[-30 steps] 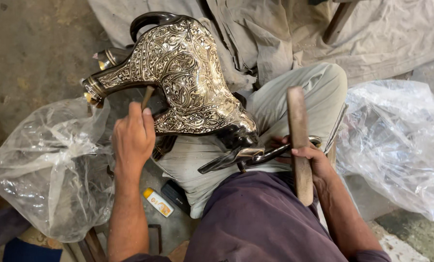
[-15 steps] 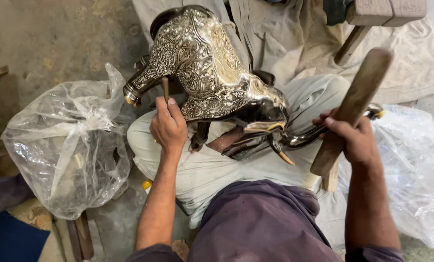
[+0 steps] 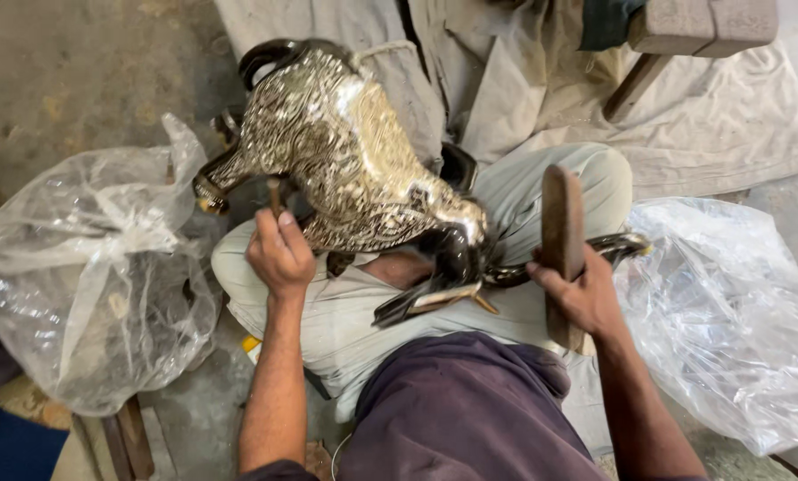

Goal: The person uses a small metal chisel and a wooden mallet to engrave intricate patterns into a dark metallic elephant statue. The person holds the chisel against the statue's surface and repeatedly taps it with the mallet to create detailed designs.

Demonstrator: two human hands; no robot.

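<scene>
An engraved silver metal animal figure [image 3: 345, 160] with dark curved horns lies across my lap. My left hand [image 3: 278, 254] is closed around a thin rod-like tool [image 3: 274, 191] whose tip presses against the figure's underside. My right hand [image 3: 577, 294] grips a wooden mallet-like stick [image 3: 562, 227], held upright beside the figure's head and a dark horn [image 3: 617, 247]. My grey trousers [image 3: 372, 312] and purple shirt fill the lower middle.
A crumpled clear plastic bag [image 3: 87, 276] sits on the floor at left, another clear plastic bag [image 3: 728, 312] at right. A beige cloth [image 3: 711, 125] covers the ground behind, with a wooden stool leg [image 3: 635, 85] on it. Concrete floor [image 3: 69, 71] at upper left.
My right hand has swung the wooden stick from a tilted raised position to upright, nearer the figure's head. My left hand stays with the thin tool against the figure.
</scene>
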